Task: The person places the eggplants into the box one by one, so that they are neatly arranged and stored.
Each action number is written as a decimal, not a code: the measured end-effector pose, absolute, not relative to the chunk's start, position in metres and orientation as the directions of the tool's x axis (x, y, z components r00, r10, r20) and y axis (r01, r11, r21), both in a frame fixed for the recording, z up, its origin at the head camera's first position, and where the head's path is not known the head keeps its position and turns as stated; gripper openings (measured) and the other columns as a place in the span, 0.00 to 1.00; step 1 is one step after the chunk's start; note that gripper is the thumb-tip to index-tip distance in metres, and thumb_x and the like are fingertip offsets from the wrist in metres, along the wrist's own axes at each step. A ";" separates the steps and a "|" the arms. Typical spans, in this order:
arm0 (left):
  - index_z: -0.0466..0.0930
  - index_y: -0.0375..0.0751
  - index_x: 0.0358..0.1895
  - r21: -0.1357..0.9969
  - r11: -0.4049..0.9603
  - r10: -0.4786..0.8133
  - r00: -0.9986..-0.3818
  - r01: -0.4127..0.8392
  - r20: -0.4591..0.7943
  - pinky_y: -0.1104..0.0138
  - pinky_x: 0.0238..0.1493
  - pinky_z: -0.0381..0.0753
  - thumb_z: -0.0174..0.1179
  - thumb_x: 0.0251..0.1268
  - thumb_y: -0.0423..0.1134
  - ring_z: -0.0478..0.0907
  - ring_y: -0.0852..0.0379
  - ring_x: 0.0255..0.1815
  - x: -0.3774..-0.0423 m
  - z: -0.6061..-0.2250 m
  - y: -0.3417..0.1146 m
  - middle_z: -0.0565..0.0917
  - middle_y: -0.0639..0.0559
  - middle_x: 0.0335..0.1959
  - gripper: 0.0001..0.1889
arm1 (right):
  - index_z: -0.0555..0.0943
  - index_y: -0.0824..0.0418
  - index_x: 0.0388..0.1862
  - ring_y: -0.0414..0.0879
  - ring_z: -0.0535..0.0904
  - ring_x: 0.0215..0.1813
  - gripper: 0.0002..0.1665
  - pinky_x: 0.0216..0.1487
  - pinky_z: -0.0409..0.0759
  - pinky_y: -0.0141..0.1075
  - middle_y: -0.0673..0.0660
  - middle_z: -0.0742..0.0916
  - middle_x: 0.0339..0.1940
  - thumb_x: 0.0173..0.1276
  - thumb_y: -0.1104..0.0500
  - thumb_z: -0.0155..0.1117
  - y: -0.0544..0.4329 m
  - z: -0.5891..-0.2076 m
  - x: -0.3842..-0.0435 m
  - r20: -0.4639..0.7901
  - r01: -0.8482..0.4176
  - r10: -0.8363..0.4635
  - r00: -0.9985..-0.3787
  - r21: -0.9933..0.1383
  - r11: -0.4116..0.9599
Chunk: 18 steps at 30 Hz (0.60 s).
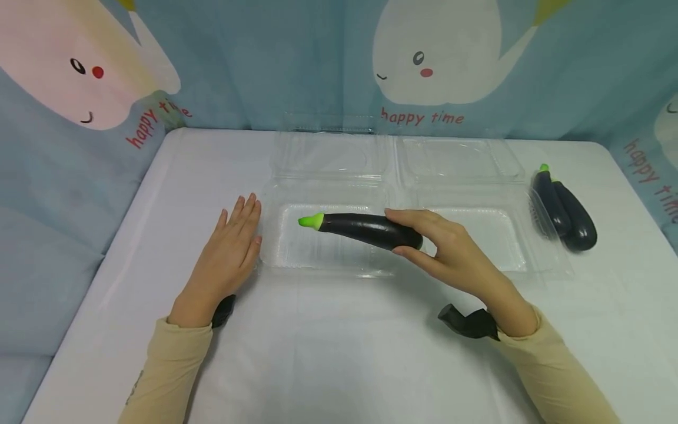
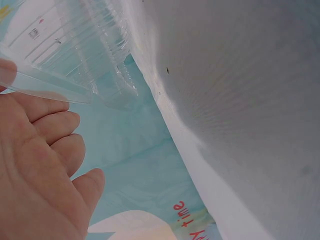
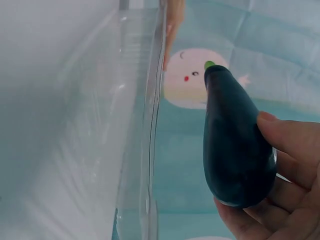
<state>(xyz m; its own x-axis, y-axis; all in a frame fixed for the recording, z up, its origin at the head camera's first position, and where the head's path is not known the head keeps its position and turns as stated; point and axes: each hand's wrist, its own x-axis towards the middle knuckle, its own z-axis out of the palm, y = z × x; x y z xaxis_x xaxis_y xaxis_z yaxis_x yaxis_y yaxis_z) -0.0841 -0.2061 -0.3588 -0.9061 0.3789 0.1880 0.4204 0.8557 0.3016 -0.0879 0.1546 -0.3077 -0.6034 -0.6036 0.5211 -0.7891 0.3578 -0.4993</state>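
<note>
My right hand (image 1: 450,250) grips a dark eggplant (image 1: 371,229) by its thick end, thumb on one side and fingers on the other. The green stem of the eggplant points left, above the left clear plastic container (image 1: 318,272). In the right wrist view the eggplant (image 3: 237,145) hangs beside a container wall (image 3: 150,125), apart from it. At the left container's side my left hand (image 1: 228,253) lies with fingers extended, touching its edge. Seen from the left wrist, the container's rim (image 2: 55,90) passes between the thumb and the fingers.
A second open clear container (image 1: 540,259) stands to the right, its lid (image 1: 461,159) folded back. Two more eggplants (image 1: 580,221) lie beyond its right side on the white table (image 1: 339,353). A blue printed curtain (image 1: 296,65) hangs behind the table's far edge.
</note>
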 end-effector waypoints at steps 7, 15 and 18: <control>0.49 0.27 0.72 0.303 0.853 0.381 -0.903 0.425 0.197 0.49 0.72 0.41 0.40 0.74 0.36 0.42 0.45 0.75 -0.085 -0.358 -0.204 0.50 0.38 0.74 0.28 | 0.74 0.68 0.59 0.49 0.76 0.58 0.32 0.60 0.70 0.32 0.59 0.81 0.57 0.54 0.69 0.71 0.146 -0.311 -0.088 0.472 -0.766 -0.625 -0.622 -0.534 0.359; 0.48 0.27 0.72 0.299 0.850 0.390 -0.899 0.434 0.197 0.49 0.72 0.40 0.39 0.74 0.37 0.40 0.45 0.75 -0.086 -0.359 -0.204 0.49 0.37 0.74 0.28 | 0.73 0.66 0.61 0.48 0.75 0.59 0.32 0.57 0.73 0.37 0.57 0.80 0.59 0.55 0.67 0.71 0.138 -0.313 -0.087 0.406 -0.725 -0.633 -0.659 -0.566 0.392; 0.48 0.27 0.72 0.300 0.849 0.390 -0.899 0.434 0.197 0.49 0.72 0.39 0.39 0.75 0.38 0.40 0.45 0.75 -0.086 -0.360 -0.205 0.49 0.37 0.74 0.28 | 0.73 0.66 0.61 0.48 0.75 0.59 0.31 0.58 0.73 0.39 0.57 0.80 0.58 0.57 0.66 0.70 0.134 -0.314 -0.088 0.375 -0.708 -0.641 -0.670 -0.583 0.398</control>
